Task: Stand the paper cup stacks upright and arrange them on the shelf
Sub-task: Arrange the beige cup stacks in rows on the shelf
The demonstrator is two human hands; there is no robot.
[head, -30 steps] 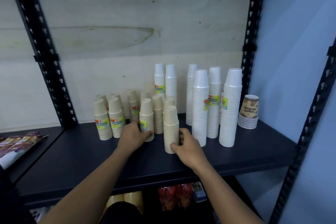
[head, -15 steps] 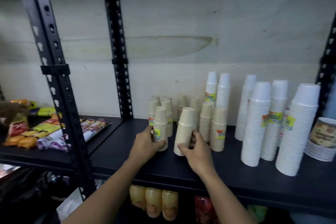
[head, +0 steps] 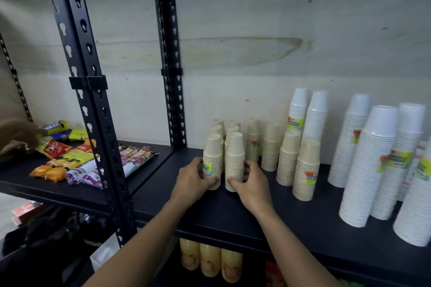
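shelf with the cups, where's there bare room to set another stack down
Bare shelf along the front edge, between the right hand and the tall white stacks. Also left of the left hand, toward the post. Crowded behind the hands among the tan stacks.

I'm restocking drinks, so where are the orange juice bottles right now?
The orange juice bottles stand on the lower level, bottom centre of the head view, under the black shelf and between the person's forearms.

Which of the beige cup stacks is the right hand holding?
The right hand grips the front beige stack without a visible label, right beside the labelled stack that the left hand holds.
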